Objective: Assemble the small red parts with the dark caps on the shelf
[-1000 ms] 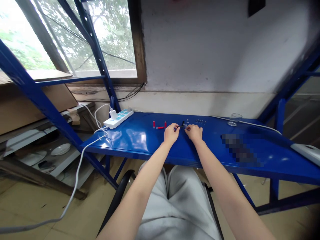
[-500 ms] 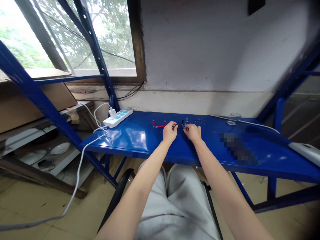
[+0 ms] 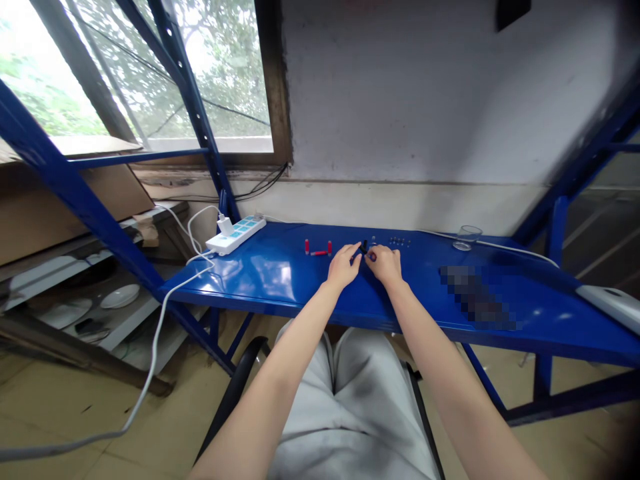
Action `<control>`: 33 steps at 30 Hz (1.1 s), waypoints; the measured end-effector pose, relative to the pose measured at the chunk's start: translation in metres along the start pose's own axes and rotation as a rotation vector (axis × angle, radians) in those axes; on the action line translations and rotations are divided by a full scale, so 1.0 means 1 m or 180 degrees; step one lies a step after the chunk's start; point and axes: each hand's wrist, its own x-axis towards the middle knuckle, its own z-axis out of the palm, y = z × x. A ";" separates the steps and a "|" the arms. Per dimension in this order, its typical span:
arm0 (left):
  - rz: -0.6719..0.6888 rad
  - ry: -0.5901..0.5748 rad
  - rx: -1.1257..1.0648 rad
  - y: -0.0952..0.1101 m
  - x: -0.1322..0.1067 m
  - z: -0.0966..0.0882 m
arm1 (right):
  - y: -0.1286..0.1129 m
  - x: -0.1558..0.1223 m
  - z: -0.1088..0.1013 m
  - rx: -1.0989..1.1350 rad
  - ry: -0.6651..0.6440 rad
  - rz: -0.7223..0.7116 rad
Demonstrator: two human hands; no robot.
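Both my hands meet over the blue table, close to some small black pieces [image 3: 365, 246]. My left hand [image 3: 344, 266] has its fingers stretched toward these pieces, with thumb and index finger apart. My right hand [image 3: 385, 265] is closed in a pinch on a small dark piece, mostly covered by the fingers. Tiny clear or metallic bits [image 3: 373, 239] lie just beyond the right hand. To the left, a red tube [image 3: 307, 247] and a second red tube [image 3: 329, 247] stand upright. A red stick-like piece [image 3: 320, 253] lies flat between them.
Several tiny shiny pieces [image 3: 400, 241] sit in rows to the right. A clear glass cup [image 3: 468, 238] stands farther right, by a white cable. A white power strip [image 3: 237, 235] lies at the table's left end. A blurred dark patch [image 3: 475, 297] covers something at right.
My left hand has shifted slightly right, closer to my right hand, and its fingers have straightened. The slender dark piece between my hands now shows less. The red tubes have stayed put.
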 end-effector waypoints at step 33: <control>-0.0208 0.0159 -0.0233 -0.010 0.004 0.005 | -0.001 -0.001 0.001 -0.0091 -0.0040 -0.0678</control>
